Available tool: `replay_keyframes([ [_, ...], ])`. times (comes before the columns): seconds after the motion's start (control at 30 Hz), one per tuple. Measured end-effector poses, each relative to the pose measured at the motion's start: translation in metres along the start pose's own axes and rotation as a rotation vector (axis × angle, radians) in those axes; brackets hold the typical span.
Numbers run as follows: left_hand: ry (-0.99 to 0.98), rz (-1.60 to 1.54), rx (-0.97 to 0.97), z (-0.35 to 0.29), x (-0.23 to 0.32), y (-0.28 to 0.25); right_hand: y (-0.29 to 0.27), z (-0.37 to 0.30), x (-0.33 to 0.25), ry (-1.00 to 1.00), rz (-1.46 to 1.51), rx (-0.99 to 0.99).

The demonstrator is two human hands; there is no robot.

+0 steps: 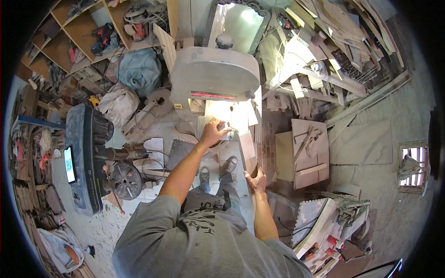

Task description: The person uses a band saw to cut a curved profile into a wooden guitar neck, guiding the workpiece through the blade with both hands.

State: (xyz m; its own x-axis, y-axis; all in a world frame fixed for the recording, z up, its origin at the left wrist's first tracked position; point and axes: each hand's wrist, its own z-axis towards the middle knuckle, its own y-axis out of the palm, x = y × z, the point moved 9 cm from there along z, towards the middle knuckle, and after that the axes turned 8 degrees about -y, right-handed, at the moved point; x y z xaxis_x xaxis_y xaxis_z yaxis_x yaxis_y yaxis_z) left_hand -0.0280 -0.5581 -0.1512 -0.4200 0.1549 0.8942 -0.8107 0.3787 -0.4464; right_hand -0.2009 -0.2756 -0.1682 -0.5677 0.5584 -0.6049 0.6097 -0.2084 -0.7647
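A long, narrow wooden board (247,147) lies lengthwise in front of me, its far end on the brightly lit table of a grey bandsaw (215,72). My right hand (256,180) is closed around the board's near end, thumb on the side toward my left. Farther forward, my left hand (213,133) has its fingers bent against the board's left edge, close below the saw's upper housing. Glare washes out the blade area, so the contact of board and blade cannot be made out.
A dark drill press (85,157) with a phone (69,164) on it stands at left. Wooden shelves (85,34) hold power tools at the upper left. Scrap wood (338,41) is heaped at the far right. A wooden box (303,153) stands right of the saw.
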Motion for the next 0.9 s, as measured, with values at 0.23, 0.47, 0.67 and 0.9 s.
replay_keyframes([
  [0.23, -0.025, 0.049, -0.147, -0.016, 0.011, 0.0, -0.001, -0.025, 0.012, -0.037, 0.104, -0.01],
  [0.47, -0.026, 0.008, -0.156, -0.021, 0.007, -0.005, 0.0, -0.028, 0.011, -0.005, 0.02, -0.021],
  [0.67, -0.005, -0.063, -0.043, -0.015, 0.0, -0.008, -0.001, -0.013, 0.004, -0.032, -0.023, -0.062],
  [0.9, -0.091, -0.026, 0.02, -0.011, -0.01, -0.008, -0.004, 0.001, -0.011, -0.172, -0.054, 0.034],
])
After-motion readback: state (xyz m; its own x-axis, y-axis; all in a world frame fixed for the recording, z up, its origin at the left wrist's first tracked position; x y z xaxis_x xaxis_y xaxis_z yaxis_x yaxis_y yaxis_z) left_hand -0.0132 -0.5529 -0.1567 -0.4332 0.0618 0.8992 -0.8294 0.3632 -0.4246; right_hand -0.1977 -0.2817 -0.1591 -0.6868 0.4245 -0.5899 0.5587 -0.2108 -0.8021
